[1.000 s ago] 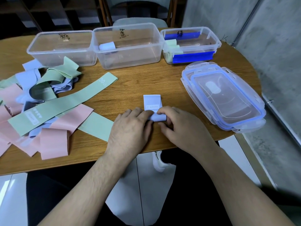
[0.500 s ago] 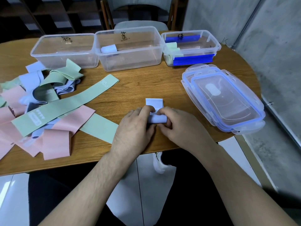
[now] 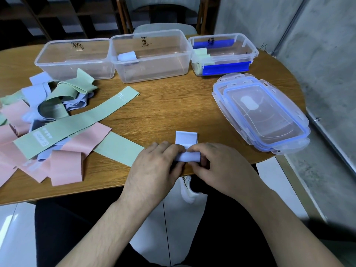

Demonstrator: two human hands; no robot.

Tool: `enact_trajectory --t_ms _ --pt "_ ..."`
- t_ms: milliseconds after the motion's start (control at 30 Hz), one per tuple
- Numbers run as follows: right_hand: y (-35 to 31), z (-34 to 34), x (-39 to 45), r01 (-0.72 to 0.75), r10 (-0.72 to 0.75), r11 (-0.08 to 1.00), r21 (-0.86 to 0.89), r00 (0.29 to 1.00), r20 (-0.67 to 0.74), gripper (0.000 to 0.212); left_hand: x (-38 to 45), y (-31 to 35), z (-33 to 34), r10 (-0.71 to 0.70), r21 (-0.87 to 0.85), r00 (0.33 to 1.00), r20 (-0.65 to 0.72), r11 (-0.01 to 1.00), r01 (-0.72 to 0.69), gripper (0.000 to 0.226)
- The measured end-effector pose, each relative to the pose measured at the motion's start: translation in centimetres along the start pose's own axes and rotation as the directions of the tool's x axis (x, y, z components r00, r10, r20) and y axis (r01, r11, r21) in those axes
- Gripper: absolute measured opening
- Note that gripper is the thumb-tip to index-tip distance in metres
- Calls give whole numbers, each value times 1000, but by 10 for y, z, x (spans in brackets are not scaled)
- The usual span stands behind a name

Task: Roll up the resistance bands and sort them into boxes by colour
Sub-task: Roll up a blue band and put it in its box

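A pale blue band (image 3: pixel 186 138) lies at the table's front edge, most of it wound into a roll. My left hand (image 3: pixel 156 168) and my right hand (image 3: pixel 221 166) pinch that roll from either side, and a short flat tail sticks out beyond the fingers. At the back stand three clear boxes: the left box (image 3: pixel 75 60) holds nothing I can see, the middle box (image 3: pixel 152 58) holds one blue roll (image 3: pixel 127 55), the right box (image 3: pixel 223 54) holds green rolls (image 3: pixel 201 54). A heap of pink, green and blue bands (image 3: pixel 54 120) covers the left side.
Stacked clear lids with blue seals (image 3: pixel 260 114) lie on the right of the wooden table (image 3: pixel 163 110). A chair back rises behind the boxes. A concrete wall runs along the right side.
The flat tail of the blue band has grown shorter and the roll between my fingers thicker. Both hands stayed at the front edge.
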State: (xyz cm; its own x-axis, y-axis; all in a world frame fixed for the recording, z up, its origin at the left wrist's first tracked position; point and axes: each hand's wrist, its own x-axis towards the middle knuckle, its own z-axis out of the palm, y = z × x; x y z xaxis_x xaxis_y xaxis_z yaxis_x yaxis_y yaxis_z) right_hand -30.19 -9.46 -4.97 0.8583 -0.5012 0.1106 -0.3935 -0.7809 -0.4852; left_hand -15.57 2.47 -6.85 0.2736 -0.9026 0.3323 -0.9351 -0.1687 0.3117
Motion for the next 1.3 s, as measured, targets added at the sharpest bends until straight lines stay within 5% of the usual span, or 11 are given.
enact_trajectory --t_ms 367,1300 --pt "2 5 -6 -29 29 1000 -9 998 -64 26 1 -3 -1 -37 -52 998 53 998 39 39" --pt "9 3 10 -40 42 999 16 992 -118 26 12 -7 0 -27 1 999 39 1000 27 30"
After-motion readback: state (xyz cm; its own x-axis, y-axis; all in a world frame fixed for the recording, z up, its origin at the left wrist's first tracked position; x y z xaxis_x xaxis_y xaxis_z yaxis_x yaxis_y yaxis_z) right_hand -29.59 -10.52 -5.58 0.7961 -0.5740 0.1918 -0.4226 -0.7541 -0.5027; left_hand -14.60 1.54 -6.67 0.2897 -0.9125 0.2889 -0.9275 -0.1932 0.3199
